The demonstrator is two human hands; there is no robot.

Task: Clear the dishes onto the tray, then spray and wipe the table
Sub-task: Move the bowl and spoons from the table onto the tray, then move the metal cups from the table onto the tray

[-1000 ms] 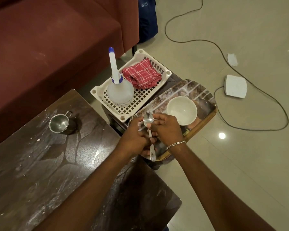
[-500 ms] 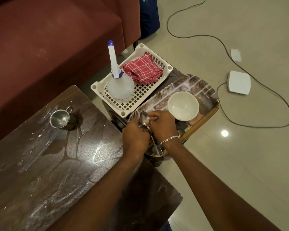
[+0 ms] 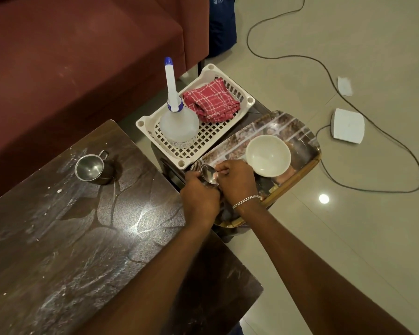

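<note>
Spoon (image 3: 209, 174): bowl end up, poking out between both hands over near left corner of tray (image 3: 300, 131); handle hidden. Left hand (image 3: 200, 199) curled round it from below. Right hand (image 3: 237, 180) curled too, fingertips pinching at the spoon's bowl. Hands touch each other. Bracelet (image 3: 246, 201) on right wrist.

White bowl (image 3: 267, 155) upright on tray, just beside right hand.

Steel cup (image 3: 91, 169) stands on dark table (image 3: 82, 238), near far edge, well apart from hands. Tabletop streaked with white smears and crumbs.

White basket (image 3: 143, 123) beside tray holds spray bottle (image 3: 178, 126), upright, and folded red cloth (image 3: 211, 101).

Maroon sofa (image 3: 70, 56) behind table.
</note>
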